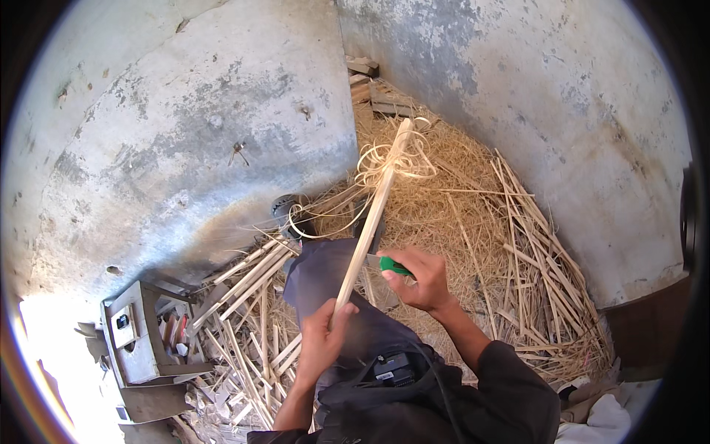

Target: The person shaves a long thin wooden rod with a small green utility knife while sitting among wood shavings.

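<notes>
1. Plainly, the long pale wooden strip (373,211) runs from the person's lap away toward the far wall, its near end held and its far end raised over the heap of shavings (444,214).
2. The left hand (323,342) is wrapped shut around the near end of the strip, thumb laid along it; this looks like the steadying grip.
3. The right hand (420,278) is closed around the green handle of a knife (390,265), whose blade lies against the strip just beyond the left hand.
4. Thin curls (396,159) hang from the strip near its far end, looping loosely to both sides.
5. I judge the strip light and springy: slender, long, likely to bend or whip if held only at one end, and apt to split along the grain.
6. Its freshly cut faces probably feel smooth and a little slippery, with sharp edges, so a full wrap near the end, as the left hand has it, seems the safest hold.
7. More cut slats (248,277) lie on the left beside a small grey wooden box (137,337), and a scatter of sticks (532,251) lies on the right against the concrete wall (207,111).
</notes>
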`<state>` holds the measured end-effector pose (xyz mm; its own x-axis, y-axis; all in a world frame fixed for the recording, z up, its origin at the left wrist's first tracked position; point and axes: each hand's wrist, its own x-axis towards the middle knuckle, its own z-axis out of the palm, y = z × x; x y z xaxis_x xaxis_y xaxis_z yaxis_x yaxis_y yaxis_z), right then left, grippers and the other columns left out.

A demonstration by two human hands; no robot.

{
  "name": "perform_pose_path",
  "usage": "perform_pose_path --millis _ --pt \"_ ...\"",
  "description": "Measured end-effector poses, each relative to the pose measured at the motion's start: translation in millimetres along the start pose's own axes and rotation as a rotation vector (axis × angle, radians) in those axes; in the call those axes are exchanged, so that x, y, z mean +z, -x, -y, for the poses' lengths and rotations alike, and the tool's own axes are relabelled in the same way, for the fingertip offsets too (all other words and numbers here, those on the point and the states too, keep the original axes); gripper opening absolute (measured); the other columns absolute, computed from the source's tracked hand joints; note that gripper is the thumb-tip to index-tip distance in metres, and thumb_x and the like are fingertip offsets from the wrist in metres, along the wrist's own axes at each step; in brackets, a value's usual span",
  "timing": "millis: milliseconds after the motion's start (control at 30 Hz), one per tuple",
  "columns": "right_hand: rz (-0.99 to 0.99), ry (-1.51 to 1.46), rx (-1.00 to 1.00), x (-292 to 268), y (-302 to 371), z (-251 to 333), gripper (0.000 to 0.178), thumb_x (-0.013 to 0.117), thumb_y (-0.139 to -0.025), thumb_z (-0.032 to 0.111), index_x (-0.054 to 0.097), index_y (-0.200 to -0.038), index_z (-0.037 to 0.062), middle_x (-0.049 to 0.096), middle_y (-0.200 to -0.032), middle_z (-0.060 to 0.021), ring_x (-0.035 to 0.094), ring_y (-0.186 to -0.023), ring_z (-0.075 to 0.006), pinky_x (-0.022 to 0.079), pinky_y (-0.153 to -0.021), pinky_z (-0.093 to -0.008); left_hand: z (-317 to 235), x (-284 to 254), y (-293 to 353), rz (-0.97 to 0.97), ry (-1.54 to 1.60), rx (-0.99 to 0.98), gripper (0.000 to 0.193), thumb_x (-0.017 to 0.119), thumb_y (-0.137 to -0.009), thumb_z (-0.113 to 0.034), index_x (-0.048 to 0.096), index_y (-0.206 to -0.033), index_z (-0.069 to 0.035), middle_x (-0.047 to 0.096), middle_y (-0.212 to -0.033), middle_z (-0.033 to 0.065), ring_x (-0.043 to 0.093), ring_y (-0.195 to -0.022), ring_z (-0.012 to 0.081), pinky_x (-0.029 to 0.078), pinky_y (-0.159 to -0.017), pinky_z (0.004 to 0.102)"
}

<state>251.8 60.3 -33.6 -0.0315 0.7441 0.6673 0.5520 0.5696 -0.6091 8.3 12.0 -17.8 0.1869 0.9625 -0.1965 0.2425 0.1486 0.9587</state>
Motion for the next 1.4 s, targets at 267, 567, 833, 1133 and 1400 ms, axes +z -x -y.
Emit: perform_pose_path --millis 267,567,833,1133,1400 --pt "0.109 0.129 -0.098 -2 -6 10 0.031 0.083 -0.093 0.031 0.082 -0.118 0.0136 0.067 -0.077 -0.0022 0.067 -0.059 -0.02 0.053 -0.052 -0.0357 -3 4 -2 0.019 -0.029 0.085 0.027 0.063 -0.114 -0.025 0.074 -0.106 -0.002 0.05 -0.066 -0.0066 0.042 -0.06 0.0015 0.033 -0.053 0.0249" --pt "0.107 0.186 -0.134 -4 -5 12 0.031 0.083 -0.093 0.033 0.082 -0.117 0.0133 0.067 -0.075 0.0004 0.066 -0.057 -0.0174 0.052 -0.051 -0.0337 -7 -4 -2 0.212 0.2 -0.065 0.034 0.054 -0.118 -0.033 0.062 -0.098 -0.006 0.045 -0.068 -0.0095 0.039 -0.058 0.0005 0.03 -0.052 0.0226" --pt "0.069 0.185 -0.153 -6 -7 14 0.03 0.081 -0.094 0.035 0.082 -0.114 0.0119 0.064 -0.072 -0.0007 0.063 -0.055 -0.0175 0.05 -0.049 -0.0344 -11 -4 -1 0.256 0.283 -0.129 0.035 0.051 -0.119 -0.03 0.057 -0.093 -0.008 0.043 -0.07 -0.0112 0.038 -0.061 -0.0002 0.03 -0.054 0.0223" --pt "0.051 0.224 -0.171 -12 -9 10 0.031 0.084 -0.09 0.032 0.082 -0.115 0.0137 0.062 -0.072 0.0011 0.063 -0.056 -0.0168 0.05 -0.05 -0.0337 -3 -9 1 0.373 0.333 -0.153 0.042 0.051 -0.119 -0.041 0.051 -0.09 -0.01 0.041 -0.071 -0.0049 0.036 -0.056 0.0045 0.03 -0.048 0.0233" --pt "0.049 0.229 -0.174 -13 -9 8 0.031 0.083 -0.089 0.033 0.082 -0.114 0.0138 0.062 -0.073 0.0009 0.063 -0.056 -0.0173 0.05 -0.051 -0.0339 6 -9 5 0.386 0.374 -0.179 0.045 0.049 -0.119 -0.043 0.049 -0.087 -0.01 0.041 -0.072 -0.0036 0.037 -0.055 0.0054 0.028 -0.047 0.0234"
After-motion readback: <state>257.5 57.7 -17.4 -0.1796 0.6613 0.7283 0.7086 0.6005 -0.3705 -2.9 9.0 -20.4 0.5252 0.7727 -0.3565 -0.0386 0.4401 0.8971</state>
